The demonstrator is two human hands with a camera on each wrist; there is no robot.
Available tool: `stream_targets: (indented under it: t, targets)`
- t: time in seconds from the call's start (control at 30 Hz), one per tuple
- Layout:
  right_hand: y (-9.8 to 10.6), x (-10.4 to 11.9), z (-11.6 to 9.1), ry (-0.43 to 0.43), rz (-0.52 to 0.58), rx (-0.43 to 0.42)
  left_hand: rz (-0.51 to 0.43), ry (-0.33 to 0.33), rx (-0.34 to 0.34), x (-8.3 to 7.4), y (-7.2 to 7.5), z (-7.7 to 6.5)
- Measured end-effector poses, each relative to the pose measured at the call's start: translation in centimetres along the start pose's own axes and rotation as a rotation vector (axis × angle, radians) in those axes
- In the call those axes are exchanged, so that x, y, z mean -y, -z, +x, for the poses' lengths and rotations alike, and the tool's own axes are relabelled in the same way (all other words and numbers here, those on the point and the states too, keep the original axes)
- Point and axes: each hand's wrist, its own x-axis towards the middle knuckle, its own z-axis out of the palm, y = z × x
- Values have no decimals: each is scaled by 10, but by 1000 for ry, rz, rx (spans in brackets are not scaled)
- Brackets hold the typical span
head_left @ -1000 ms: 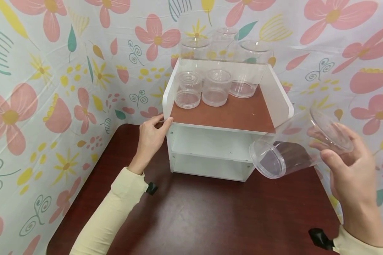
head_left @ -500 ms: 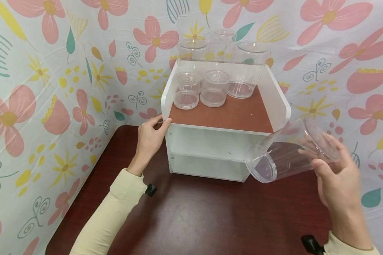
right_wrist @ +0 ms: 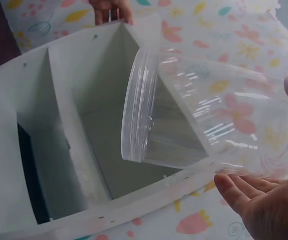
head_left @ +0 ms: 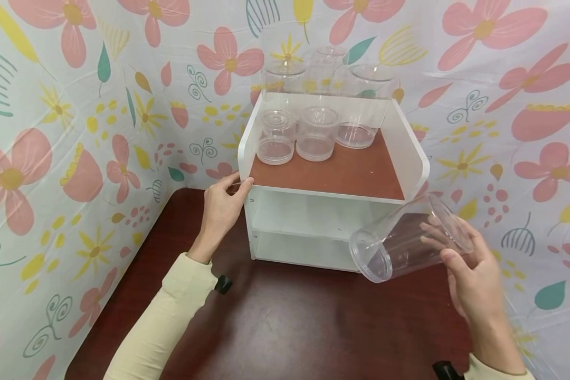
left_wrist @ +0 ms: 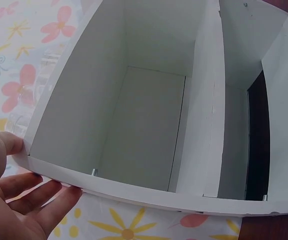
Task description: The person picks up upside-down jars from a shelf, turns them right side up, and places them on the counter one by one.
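Observation:
A clear plastic jar (head_left: 406, 240) is held tilted by my right hand (head_left: 477, 277), which grips its upper right end. Its ringed end (right_wrist: 141, 107) points down and left, in front of the lower right part of a white shelf unit (head_left: 309, 193). My left hand (head_left: 220, 208) holds that unit at its front left corner. In the left wrist view, the left thumb lies over the corner (left_wrist: 26, 150) and the other fingers (left_wrist: 48, 210) are on the outer side. Several clear jars stand upright on the unit's brown top, including a front left jar (head_left: 275, 140) and its neighbour (head_left: 317, 134).
Taller clear jars stand behind, one of them at the back right (head_left: 361, 111). The unit has raised side walls (head_left: 410, 145) and two open compartments below. It stands on a dark red-brown table (head_left: 285, 322), with flowered cloth (head_left: 123, 95) behind and at both sides.
My right hand has moved left and downward with the tilted jar, bringing it nearer the front of the shelf unit. The left hand keeps its hold on the corner.

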Motion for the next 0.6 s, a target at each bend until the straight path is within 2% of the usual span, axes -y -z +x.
stream_targets:
  t: [0.23, 0.6]
  targets:
    - [3, -8, -8, -44, -19, -10, 3, 4, 4, 0, 0, 0]
    - [8, -19, -18, -131, -129, 26, 3, 7, 16, 0, 1, 1]
